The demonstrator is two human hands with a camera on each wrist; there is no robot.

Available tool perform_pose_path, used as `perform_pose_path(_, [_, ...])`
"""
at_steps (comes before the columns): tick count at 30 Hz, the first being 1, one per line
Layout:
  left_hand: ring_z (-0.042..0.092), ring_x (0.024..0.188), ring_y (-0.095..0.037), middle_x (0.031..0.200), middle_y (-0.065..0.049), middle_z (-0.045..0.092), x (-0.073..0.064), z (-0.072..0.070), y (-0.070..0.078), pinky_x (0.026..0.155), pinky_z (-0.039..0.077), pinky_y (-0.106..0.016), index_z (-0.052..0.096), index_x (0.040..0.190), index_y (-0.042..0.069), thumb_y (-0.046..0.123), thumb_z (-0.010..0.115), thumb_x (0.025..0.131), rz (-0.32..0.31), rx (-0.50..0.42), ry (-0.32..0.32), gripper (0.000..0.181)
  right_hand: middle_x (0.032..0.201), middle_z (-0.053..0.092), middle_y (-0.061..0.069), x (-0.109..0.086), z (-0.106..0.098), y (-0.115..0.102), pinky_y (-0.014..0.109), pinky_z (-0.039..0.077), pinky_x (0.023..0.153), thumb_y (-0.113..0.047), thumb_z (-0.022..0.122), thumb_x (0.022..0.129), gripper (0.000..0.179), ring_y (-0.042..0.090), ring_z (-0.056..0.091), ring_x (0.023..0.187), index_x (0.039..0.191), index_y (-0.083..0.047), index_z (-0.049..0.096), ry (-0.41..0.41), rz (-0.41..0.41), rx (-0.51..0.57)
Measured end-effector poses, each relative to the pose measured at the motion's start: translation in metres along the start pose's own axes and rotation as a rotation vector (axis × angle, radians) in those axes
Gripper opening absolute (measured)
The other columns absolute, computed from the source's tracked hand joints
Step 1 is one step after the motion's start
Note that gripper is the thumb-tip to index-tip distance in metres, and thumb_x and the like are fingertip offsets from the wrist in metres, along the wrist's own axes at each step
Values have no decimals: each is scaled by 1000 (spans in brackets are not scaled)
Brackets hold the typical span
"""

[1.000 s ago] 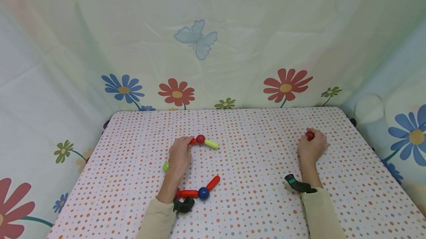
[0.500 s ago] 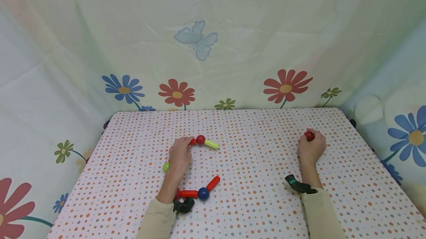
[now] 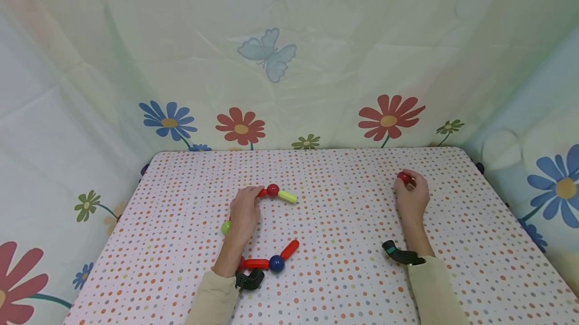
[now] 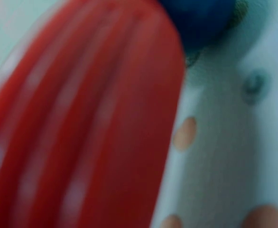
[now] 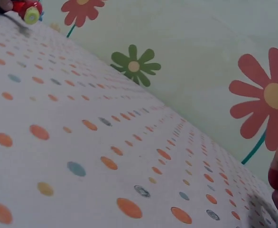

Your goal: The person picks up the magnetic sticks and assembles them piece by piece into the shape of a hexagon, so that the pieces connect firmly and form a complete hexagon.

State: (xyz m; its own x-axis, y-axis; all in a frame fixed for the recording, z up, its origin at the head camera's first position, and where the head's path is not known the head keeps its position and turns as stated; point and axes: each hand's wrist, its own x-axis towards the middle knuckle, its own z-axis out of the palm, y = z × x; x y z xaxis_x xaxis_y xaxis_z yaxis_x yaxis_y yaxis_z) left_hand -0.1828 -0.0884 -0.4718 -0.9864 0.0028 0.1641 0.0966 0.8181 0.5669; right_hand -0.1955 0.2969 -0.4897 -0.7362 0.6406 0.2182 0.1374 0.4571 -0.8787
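My left hand (image 3: 244, 210) grips a toy chain of rods and balls by a red rod (image 3: 262, 193), most of which the fingers cover. A red ball (image 3: 273, 190) and a yellow-green rod (image 3: 288, 196) extend from that rod to the right. Under the palm and wrist, the chain is partly hidden; a green ball (image 3: 225, 227) peeks out on the left. Nearer the body lie a red rod (image 3: 256, 263), a blue ball (image 3: 277, 263) and a second, slanted red rod (image 3: 290, 249). At the right, my right hand (image 3: 413, 199) pinches a loose red ball (image 3: 404, 178) between thumb and fingers.
A dotted cloth covers the table (image 3: 344, 224). Behind it hangs a flowered curtain (image 3: 316, 89), close to the table's back edge. Each wrist wears a black camera mount; the left mount (image 3: 250, 279) sits right by the near red rod.
My right hand has moved left and slightly away from the body, carrying the red ball. The left hand and the chain have stayed in place.
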Motion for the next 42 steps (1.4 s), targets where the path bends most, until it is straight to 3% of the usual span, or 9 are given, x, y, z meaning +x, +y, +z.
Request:
perform_pose_path(5, [54, 122, -25, 127, -5, 64, 0, 1, 0, 104, 41, -52, 61, 130, 15, 2, 59, 93, 2, 6, -1, 39, 135, 53, 10, -13, 12, -10, 9, 42, 86, -30, 60, 96, 43, 20, 54, 117, 134, -11, 53, -220, -68, 95])
perform_pose_path(9, [54, 122, -25, 127, -5, 64, 0, 2, 0, 104, 41, -52, 62, 130, 16, 3, 59, 93, 0, 16, 2, 39, 136, 52, 10, -34, 31, -26, 6, 45, 84, -34, 64, 93, 48, 14, 56, 114, 132, -10, 52, -415, -65, 190])
perform_pose_path(14, [54, 122, -25, 127, -5, 64, 0, 2, 0, 105, 41, -52, 61, 130, 15, 2, 59, 93, 6, 14, 6, 39, 133, 54, 13, -70, 55, -50, 11, 49, 86, -26, 69, 91, 46, 16, 58, 114, 129, -6, 52, -660, -90, 313])
perform_pose_path(18, [54, 123, -25, 127, -5, 64, 1, 1, 1, 106, 40, -52, 61, 130, 15, 2, 59, 93, 9, 4, 4, 39, 132, 56, 14, -94, 70, -59, 17, 51, 89, -25, 69, 91, 45, 26, 59, 118, 129, -7, 54, -786, -184, 303])
perform_pose_path(21, [53, 124, -24, 128, -5, 63, 2, 1, 1, 107, 39, -52, 61, 131, 15, 3, 59, 94, 7, -2, -3, 39, 132, 56, 13, -107, 76, -62, 21, 52, 90, -24, 69, 91, 43, 29, 60, 118, 129, -10, 56, -827, -240, 260])
perform_pose_path(25, [53, 123, -24, 128, -5, 63, 2, 1, 1, 107, 39, -51, 61, 131, 16, 3, 58, 94, 3, 1, -9, 39, 131, 57, 13, -115, 81, -63, 22, 54, 87, -19, 69, 90, 40, 29, 63, 114, 127, -10, 58, -852, -255, 234])
perform_pose_path(30, [54, 122, -24, 127, -4, 64, 1, 3, -1, 106, 40, -50, 61, 131, 16, 4, 58, 94, 6, 6, -3, 39, 127, 58, 12, -118, 82, -63, 22, 55, 86, -15, 69, 90, 37, 28, 64, 111, 125, -8, 59, -836, -281, 200])
perform_pose_path(34, [54, 122, -24, 128, -4, 64, 0, 3, -2, 106, 40, -50, 61, 131, 16, 3, 59, 94, 6, 8, 0, 40, 123, 60, 13, -121, 84, -62, 23, 56, 84, -13, 70, 89, 36, 28, 65, 109, 123, -7, 60, -815, -349, 186])
perform_pose_path(42, [54, 123, -24, 129, -4, 63, 0, 2, -2, 106, 40, -51, 61, 131, 16, 1, 59, 92, 14, 0, -5, 41, 121, 62, 10, -119, 83, -63, 20, 54, 84, -13, 70, 89, 35, 25, 64, 109, 123, -8, 62, -838, -384, 158])
